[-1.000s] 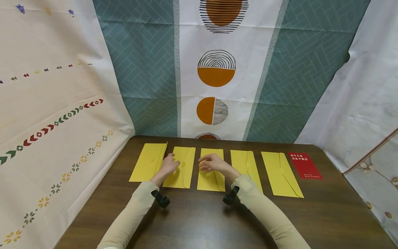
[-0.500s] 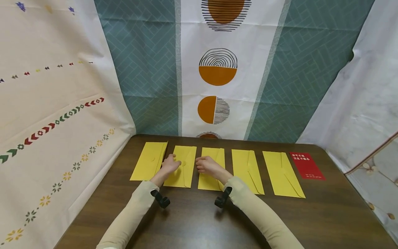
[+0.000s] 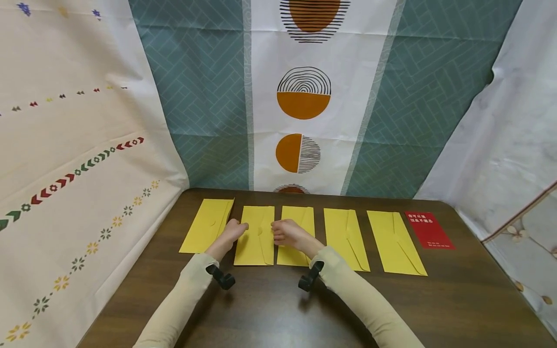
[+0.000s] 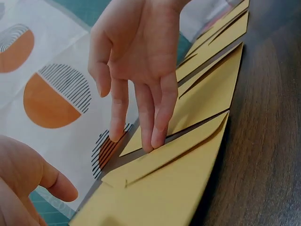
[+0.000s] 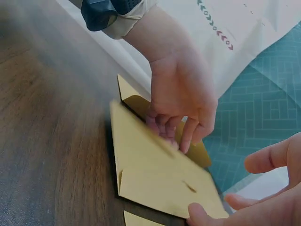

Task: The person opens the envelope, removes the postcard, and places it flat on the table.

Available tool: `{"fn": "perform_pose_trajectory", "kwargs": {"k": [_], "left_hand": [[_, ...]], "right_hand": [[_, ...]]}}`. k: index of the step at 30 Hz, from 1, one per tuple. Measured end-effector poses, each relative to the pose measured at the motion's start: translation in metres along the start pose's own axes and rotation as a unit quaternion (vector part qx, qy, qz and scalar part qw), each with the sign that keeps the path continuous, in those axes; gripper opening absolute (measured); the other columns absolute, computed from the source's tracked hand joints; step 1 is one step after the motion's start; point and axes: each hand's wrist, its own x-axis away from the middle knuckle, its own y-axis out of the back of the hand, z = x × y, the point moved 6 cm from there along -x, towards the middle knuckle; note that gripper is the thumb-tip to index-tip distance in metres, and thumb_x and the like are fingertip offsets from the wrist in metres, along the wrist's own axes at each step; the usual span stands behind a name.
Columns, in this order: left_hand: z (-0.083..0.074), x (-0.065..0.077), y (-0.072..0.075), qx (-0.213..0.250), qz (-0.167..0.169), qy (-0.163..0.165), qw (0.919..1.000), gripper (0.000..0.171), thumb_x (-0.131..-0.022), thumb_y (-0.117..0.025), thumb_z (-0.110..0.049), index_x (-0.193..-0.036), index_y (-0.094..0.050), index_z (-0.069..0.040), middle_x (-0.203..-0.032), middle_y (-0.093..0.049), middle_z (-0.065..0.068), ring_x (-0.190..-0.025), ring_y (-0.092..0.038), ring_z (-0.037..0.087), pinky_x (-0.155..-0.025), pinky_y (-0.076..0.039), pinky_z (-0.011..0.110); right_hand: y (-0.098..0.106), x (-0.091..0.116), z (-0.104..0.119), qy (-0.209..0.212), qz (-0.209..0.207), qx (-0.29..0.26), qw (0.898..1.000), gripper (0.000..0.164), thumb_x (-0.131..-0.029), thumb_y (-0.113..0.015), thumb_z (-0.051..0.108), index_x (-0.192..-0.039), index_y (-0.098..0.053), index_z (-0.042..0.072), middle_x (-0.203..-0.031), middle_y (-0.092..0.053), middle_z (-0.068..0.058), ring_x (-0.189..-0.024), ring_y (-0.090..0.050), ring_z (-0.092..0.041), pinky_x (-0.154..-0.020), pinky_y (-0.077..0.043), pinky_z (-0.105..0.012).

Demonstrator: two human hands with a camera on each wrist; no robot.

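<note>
The second yellow envelope from the left lies flap side up between the two hands. My left hand is at its left edge with the fingers curled in; in the right wrist view the left fingers reach in behind that edge. In the left wrist view the left thumb stands apart over the envelope. My right hand is at the opposite edge, over the third envelope. Its fingers extend fairly straight down, tips right at the envelope's flap edge.
Another yellow envelope lies at the far left, and two more, a fourth envelope and a fifth envelope, lie to the right. A red card with white print ends the row. Patterned cloth hangs behind the brown table.
My right hand has moved left to the second envelope's right edge. The left fingers have curled at its left edge. The envelope's near end has shifted slightly right and toward me.
</note>
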Motion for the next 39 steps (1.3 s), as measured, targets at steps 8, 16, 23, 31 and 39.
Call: {"fn": "perform_pose_trajectory", "kwargs": {"k": [8,16,23,31,39], "left_hand": [[-0.006,0.008,-0.001,0.062,0.019,-0.016,0.9978,0.05,-0.093,-0.039,0.001,-0.141,-0.035,0.013,-0.117,-0.055,0.026,-0.071,-0.047,0.018,-0.067,-0.041,0.031],[-0.003,0.006,-0.004,0.059,0.008,-0.008,0.9982,0.042,-0.095,-0.051,-0.003,-0.133,-0.047,0.014,-0.125,-0.058,0.028,-0.094,-0.065,0.023,-0.085,-0.055,0.04],[-0.016,0.013,0.01,0.086,-0.014,-0.028,0.9958,0.032,-0.096,-0.047,-0.005,-0.123,-0.054,0.01,-0.109,-0.06,0.02,-0.081,-0.06,0.016,-0.076,-0.054,0.033],[-0.037,0.028,0.015,0.131,-0.009,-0.055,0.9898,0.025,-0.098,-0.043,-0.009,-0.114,-0.055,0.005,-0.098,-0.061,0.012,-0.074,-0.06,0.013,-0.07,-0.053,0.029],[-0.039,0.029,0.007,0.155,0.004,-0.056,0.9863,0.029,-0.1,-0.043,-0.012,-0.121,-0.053,0.006,-0.096,-0.062,0.009,-0.076,-0.061,0.011,-0.071,-0.051,0.029]], "right_hand": [[-0.003,0.0,0.001,-0.001,-0.002,-0.03,1.0,0.048,-0.096,-0.048,0.006,-0.142,-0.039,-0.006,-0.141,-0.04,-0.023,-0.109,-0.053,-0.028,-0.106,-0.041,-0.044],[-0.007,0.001,0.003,0.015,0.009,0.002,1.0,0.045,-0.096,-0.046,0.004,-0.139,-0.039,-0.009,-0.094,-0.046,-0.004,-0.064,-0.039,-0.01,-0.076,-0.042,-0.028],[-0.003,0.013,0.011,0.085,-0.063,0.155,0.982,0.045,-0.091,-0.06,0.009,-0.134,-0.049,0.0,-0.132,-0.051,-0.018,-0.117,-0.053,-0.03,-0.1,-0.044,-0.047],[-0.01,0.029,0.029,0.153,-0.111,0.288,0.939,0.071,-0.087,-0.068,0.016,-0.146,-0.034,-0.003,-0.146,-0.041,-0.025,-0.134,-0.041,-0.038,-0.109,-0.036,-0.049],[-0.007,0.039,0.033,0.176,-0.151,0.353,0.907,0.068,-0.088,-0.067,0.02,-0.144,-0.037,-0.005,-0.14,-0.045,-0.025,-0.131,-0.042,-0.038,-0.108,-0.036,-0.05]]}}
